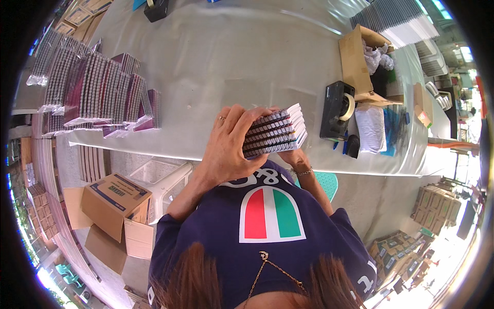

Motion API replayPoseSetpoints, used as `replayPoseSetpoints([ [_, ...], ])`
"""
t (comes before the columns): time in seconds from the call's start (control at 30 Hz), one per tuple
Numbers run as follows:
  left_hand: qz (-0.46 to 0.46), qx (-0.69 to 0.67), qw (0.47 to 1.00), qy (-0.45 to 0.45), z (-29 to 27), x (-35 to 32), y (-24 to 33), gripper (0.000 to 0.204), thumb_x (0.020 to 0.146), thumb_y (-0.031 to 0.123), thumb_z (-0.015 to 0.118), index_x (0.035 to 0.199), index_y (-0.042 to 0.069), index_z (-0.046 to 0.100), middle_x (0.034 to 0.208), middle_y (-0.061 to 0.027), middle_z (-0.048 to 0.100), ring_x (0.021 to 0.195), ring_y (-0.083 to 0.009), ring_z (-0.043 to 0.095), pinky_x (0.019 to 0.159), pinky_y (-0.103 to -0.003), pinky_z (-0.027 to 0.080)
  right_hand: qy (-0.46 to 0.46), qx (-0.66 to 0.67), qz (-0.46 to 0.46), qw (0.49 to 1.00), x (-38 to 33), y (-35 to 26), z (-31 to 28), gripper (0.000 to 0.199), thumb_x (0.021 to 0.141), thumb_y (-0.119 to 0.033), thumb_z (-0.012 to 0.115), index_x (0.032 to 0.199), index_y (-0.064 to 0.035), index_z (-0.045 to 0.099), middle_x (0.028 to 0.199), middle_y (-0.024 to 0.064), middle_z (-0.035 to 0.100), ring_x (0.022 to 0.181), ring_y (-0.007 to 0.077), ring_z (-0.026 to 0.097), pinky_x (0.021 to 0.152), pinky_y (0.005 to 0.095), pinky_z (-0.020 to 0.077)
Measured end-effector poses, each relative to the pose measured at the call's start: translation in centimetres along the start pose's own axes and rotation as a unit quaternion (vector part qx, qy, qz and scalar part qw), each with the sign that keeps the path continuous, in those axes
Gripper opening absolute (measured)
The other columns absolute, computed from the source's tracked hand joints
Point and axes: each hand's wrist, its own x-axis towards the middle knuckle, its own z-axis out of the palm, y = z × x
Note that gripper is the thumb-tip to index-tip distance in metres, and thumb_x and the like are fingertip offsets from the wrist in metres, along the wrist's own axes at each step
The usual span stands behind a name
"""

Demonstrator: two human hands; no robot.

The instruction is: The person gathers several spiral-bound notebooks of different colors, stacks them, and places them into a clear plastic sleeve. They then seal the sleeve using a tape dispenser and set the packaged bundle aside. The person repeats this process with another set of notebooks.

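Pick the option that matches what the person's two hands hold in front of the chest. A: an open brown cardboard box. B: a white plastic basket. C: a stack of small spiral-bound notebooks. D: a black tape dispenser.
C: the left hand presses on the stack of small spiral-bound notebooks while the right hand supports it from beneath.

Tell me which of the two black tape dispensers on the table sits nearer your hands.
The black tape dispenser right of the held notebook stack, beside the open cardboard box. The other dispenser sits at the table's far edge.
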Motion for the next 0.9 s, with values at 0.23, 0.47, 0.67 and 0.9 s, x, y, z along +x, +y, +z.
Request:
replayPoseSetpoints([
  [0.23,-0.008,0.012,1.0,0.006,0.0,-0.3,1.0,0.066,0.059,0.012,0.077,0.12,0.009,0.054,0.099,-0.009,0.053,0.093,-0.0293,0.049,0.086,-0.042,0.041,-0.025,0.015,-0.027,0.999,-0.8,0.9,0.0,0.083,0.08,-0.047,0.074,0.143,-0.0088,0.036,0.138,0.0074,0.047,0.126,0.0188,0.047,0.103,0.0357,0.0434],
  [0.47,-0.086,-0.078,0.993,-0.003,0.7,-0.9,-0.9,0.069,0.064,0.018,0.08,0.126,0.007,0.051,0.104,-0.0102,0.054,0.101,-0.0292,0.051,0.09,-0.04,0.042,0.101,-0.021,0.094,0.99,-2.7,1.1,-1.2,0.071,0.071,-0.002,0.075,0.136,-0.0024,0.045,0.127,0.0079,0.057,0.121,0.0192,0.05,0.102,0.0357,0.0409],
  [0.67,-0.349,-0.35,0.869,-0.03,8.7,-2.0,-11.3,0.078,0.07,0.03,0.082,0.133,-0.001,0.047,0.114,-0.0163,0.059,0.101,-0.0221,0.06,0.091,-0.033,0.046,0.13,-0.053,0.118,0.983,-1.3,1.6,-3.7,0.056,0.081,-0.011,0.067,0.132,0.0021,0.049,0.121,0.0078,0.06,0.113,0.0175,0.054,0.102,0.0317,0.0366],
  [0.9,-0.382,-0.411,0.825,-0.064,10.8,-0.5,-12.6,0.07,0.077,0.03,0.077,0.131,-0.005,0.049,0.117,-0.0158,0.062,0.105,-0.0216,0.061,0.092,-0.032,0.048,0.194,-0.128,0.153,0.961,0.3,1.9,-6.0,0.061,0.08,-0.019,0.072,0.13,0.0077,0.05,0.114,0.0106,0.064,0.105,0.0149,0.057,0.093,0.0289,0.0426],
])
